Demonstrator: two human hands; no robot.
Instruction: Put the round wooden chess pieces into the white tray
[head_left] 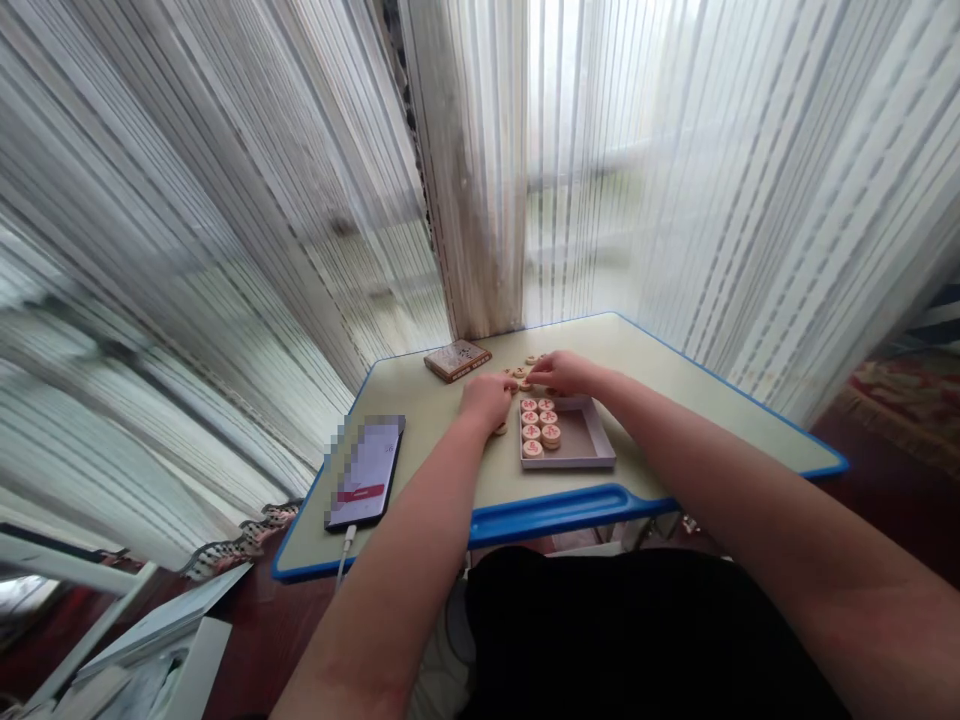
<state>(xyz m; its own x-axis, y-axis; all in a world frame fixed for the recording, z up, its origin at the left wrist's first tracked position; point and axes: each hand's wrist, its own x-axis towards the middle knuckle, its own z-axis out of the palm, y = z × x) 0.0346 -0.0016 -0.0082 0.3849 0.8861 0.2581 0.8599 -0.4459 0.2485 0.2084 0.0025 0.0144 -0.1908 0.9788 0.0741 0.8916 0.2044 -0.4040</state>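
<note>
My left hand (pixel 489 399) is low over the table, its fingers curled together beside several round wooden Chinese chess pieces (pixel 519 372); what lies in its fingertips is hidden. From the right, my right hand (pixel 566 373) reaches across the far edge of a shallow open box (pixel 606 450). Its fingertips close on a Chinese chess piece (pixel 525 385) near the left fingers. Inside the box, red-marked pieces (pixel 532 433) stand in two columns along the left side, and bare box floor shows on the right. Another piece (pixel 501 429) lies just under my left wrist.
A flat brown box lid (pixel 457 360) with a printed board picture lies at the back left. A phone (pixel 367 470) with a white charging cable (pixel 347 550) rests on the left. The cream table (pixel 712 420) has a raised blue rim; curtains hang close behind it.
</note>
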